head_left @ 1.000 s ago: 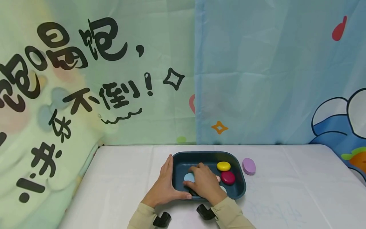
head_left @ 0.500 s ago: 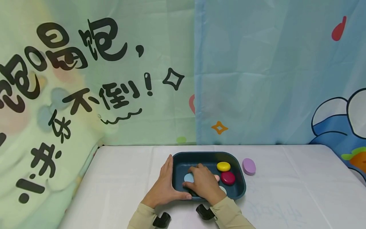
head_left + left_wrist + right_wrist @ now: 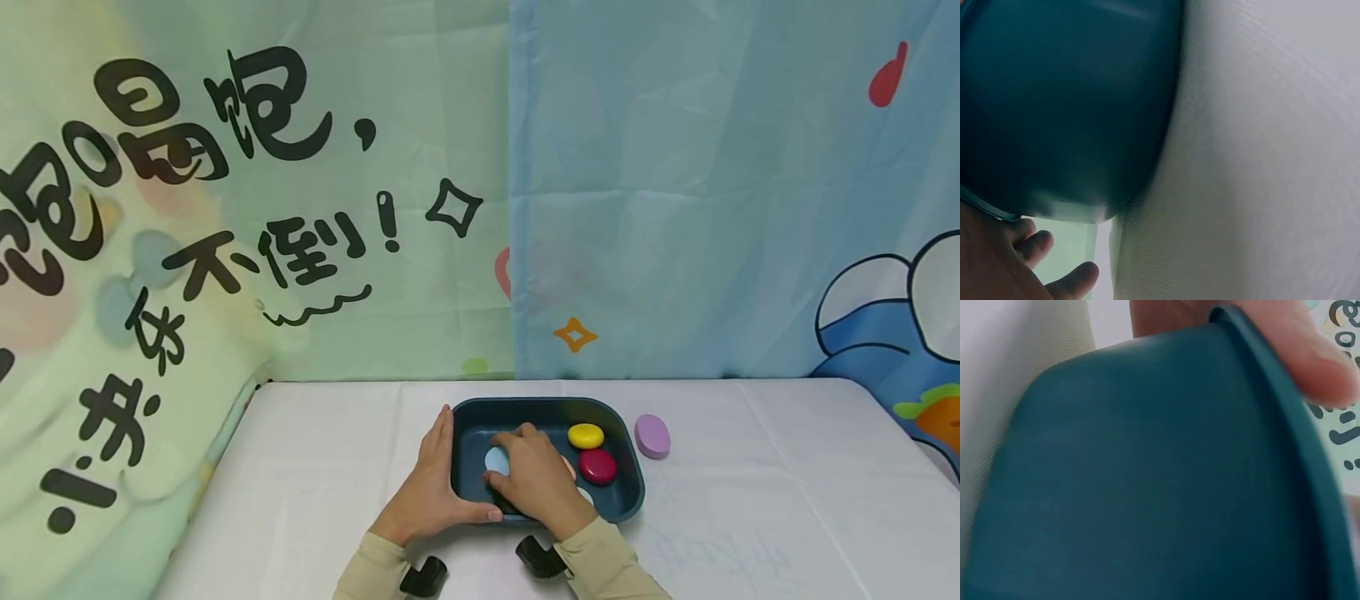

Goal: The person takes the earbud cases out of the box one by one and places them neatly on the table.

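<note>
A dark blue tray (image 3: pixel 480 421) with raised walls lies on the white table. My left hand (image 3: pixel 430 496) spans its near left corner, straight fingers along the left side and thumb along the front rim. In the left wrist view these fingers (image 3: pixel 1072 281) extend past the outer wall. Inside the tray, my right hand (image 3: pixel 536 477) pinches a smooth light blue oval piece (image 3: pixel 495 461) between thumb and fingers. To its right lie a yellow oval (image 3: pixel 586 436) and a crimson round piece (image 3: pixel 597 467). A pale pink piece (image 3: pixel 571 469) and a pale greenish one (image 3: pixel 586 497) are partly hidden by the right hand.
A purple oval piece (image 3: pixel 652 436) lies on the table (image 3: pixel 750 500) just right of the tray. Black wrist-camera mounts (image 3: pixel 425 577) jut out from the cuffs. A printed curtain (image 3: pixel 637 208) hangs behind the table's far edge.
The right hand and the light blue piece have shifted very slightly up and to the right within the tray. The left hand and the tray look the same.
</note>
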`<action>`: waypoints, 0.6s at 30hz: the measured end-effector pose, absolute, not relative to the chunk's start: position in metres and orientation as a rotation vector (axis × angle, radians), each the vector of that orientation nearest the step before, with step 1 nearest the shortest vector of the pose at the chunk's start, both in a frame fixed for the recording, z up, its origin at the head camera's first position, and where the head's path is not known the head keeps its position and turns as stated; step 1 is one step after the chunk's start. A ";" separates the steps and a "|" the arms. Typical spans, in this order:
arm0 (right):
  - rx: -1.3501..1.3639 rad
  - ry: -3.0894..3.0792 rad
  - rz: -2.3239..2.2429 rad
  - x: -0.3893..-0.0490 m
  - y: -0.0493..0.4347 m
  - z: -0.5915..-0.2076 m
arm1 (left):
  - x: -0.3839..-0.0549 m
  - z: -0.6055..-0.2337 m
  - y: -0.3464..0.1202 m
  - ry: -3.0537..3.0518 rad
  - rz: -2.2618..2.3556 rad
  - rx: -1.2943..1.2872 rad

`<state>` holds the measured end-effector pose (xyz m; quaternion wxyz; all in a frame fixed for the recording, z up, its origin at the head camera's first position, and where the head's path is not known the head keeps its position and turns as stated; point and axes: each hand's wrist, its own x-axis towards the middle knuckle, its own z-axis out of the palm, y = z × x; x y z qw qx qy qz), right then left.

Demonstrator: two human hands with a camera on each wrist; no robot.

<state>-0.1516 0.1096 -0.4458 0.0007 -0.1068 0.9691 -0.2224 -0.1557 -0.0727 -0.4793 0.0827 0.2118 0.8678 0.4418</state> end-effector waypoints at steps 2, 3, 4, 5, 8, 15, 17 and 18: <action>-0.334 3.051 -0.711 -0.150 0.110 -0.444 | -0.156 -0.479 -0.073 2.588 1.318 0.624; -0.334 3.051 -0.719 -0.149 0.111 -0.442 | -0.155 -0.479 -0.072 2.587 1.317 0.619; -0.339 3.053 -0.726 -0.148 0.111 -0.441 | -0.155 -0.478 -0.073 2.586 1.316 0.615; -0.344 3.053 -0.735 -0.147 0.112 -0.440 | -0.155 -0.478 -0.073 2.585 1.317 0.609; -0.361 3.056 -0.767 -0.144 0.114 -0.436 | -0.155 -0.478 -0.073 2.581 1.319 0.607; -0.395 3.102 -0.781 -0.139 0.119 -0.430 | -0.154 -0.476 -0.073 2.586 1.311 0.611; -0.379 3.113 -0.772 -0.138 0.121 -0.429 | -0.154 -0.476 -0.073 2.585 1.307 0.610; -0.367 3.118 -0.767 -0.138 0.122 -0.428 | -0.154 -0.475 -0.072 2.587 1.307 0.613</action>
